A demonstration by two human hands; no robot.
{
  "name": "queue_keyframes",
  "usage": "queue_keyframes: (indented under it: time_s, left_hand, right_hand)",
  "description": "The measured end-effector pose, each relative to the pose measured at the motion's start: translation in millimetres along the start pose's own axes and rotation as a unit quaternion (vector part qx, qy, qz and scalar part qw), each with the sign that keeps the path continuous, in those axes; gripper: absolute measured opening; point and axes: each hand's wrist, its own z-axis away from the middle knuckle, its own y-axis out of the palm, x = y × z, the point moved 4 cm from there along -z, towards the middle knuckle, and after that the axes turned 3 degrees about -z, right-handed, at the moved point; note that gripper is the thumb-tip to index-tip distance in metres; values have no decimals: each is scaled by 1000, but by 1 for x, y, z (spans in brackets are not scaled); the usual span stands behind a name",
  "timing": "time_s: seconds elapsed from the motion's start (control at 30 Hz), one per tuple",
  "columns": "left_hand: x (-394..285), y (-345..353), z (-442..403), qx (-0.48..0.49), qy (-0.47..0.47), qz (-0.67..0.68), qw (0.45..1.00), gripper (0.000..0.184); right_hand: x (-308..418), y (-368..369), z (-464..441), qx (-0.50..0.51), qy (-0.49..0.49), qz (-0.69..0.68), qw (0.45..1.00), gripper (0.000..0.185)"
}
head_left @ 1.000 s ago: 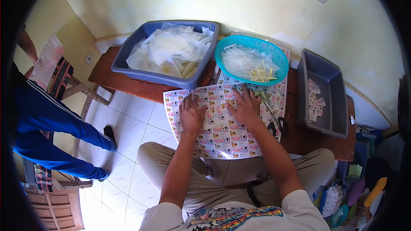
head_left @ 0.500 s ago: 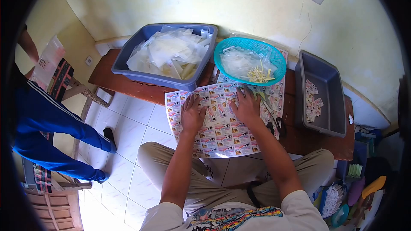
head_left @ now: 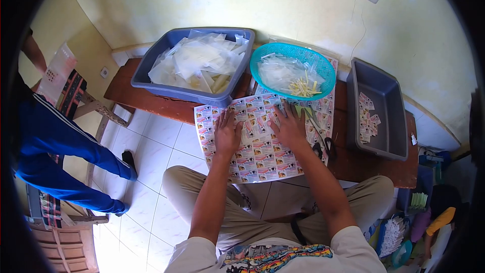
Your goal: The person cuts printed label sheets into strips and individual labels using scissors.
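Note:
A large sheet of printed labels (head_left: 260, 159) lies over the front of the low wooden bench, its near part sticking out past the edge towards my lap. My left hand (head_left: 228, 132) rests flat on its left half, fingers pointing away from me. On the right half lies my right hand (head_left: 289, 126), palm down with the fingers spread. Just right of that hand are scissors (head_left: 323, 139) with black handles, partly hidden by my forearm. A green strip (head_left: 306, 112) shows beside my right fingertips.
Behind the sheet stand a grey tub (head_left: 146, 88) of clear plastic bags and a turquoise basket (head_left: 331, 78) with small bags and pale sticks. A grey bin (head_left: 391, 121) with cut labels is at right. At left stands a person in blue trousers (head_left: 70, 141).
The sheet has shifted very slightly away from me, its near edge now a little higher in view. Both hands stay flat on it. The whole view has moved slightly.

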Motion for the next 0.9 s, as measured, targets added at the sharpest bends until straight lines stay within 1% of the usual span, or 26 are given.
queue_keyframes:
  time_s: [0.07, 0.13, 0.2, 0.23, 0.3, 0.53, 0.67, 0.73, 0.8, 0.83, 0.9]
  left_hand:
    - [-12, -5, 4, -3, 13, 6, 1000, 52]
    - [-24, -9, 5, 3, 20, 10, 1000, 52]
    - [-35, -5, 6, 36, 54, 57, 996, 48]
    - [-38, -2, 7, 37, 53, 59, 996, 48]
    - [-43, 1, 8, 44, 68, 22, 996, 48]
    - [-44, 7, 3, 44, 55, 30, 997, 48]
    - [-49, 8, 0, 44, 45, 4, 998, 49]
    - [-57, 6, -3, 47, 42, -11, 998, 49]
    - [-70, 4, -6, 15, 73, -23, 997, 49]
    - [-76, 4, -8, 16, 74, -21, 997, 49]
    - [-89, 10, -12, 38, 127, 56, 990, 51]
  right_hand:
    - [-1, 0, 3, -2, 6, -2, 1000, 68]
    - [-2, -5, 11, -17, -9, -6, 1000, 68]
    - [-4, -6, 15, -14, -8, -7, 1000, 68]
    - [-6, -6, 16, -15, -10, -9, 1000, 68]
    - [-8, -7, 16, -14, -12, -11, 1000, 68]
    - [-11, -10, 8, -17, -9, -24, 1000, 65]
    - [-11, -15, 7, -9, -14, -15, 1000, 65]
    - [-11, -21, 7, -22, -37, -97, 994, 64]
    - [-13, -31, 11, -28, -29, -94, 995, 64]
    - [-14, -36, 13, -32, -24, -93, 995, 65]
    - [-20, -37, 17, -39, -10, -67, 997, 63]
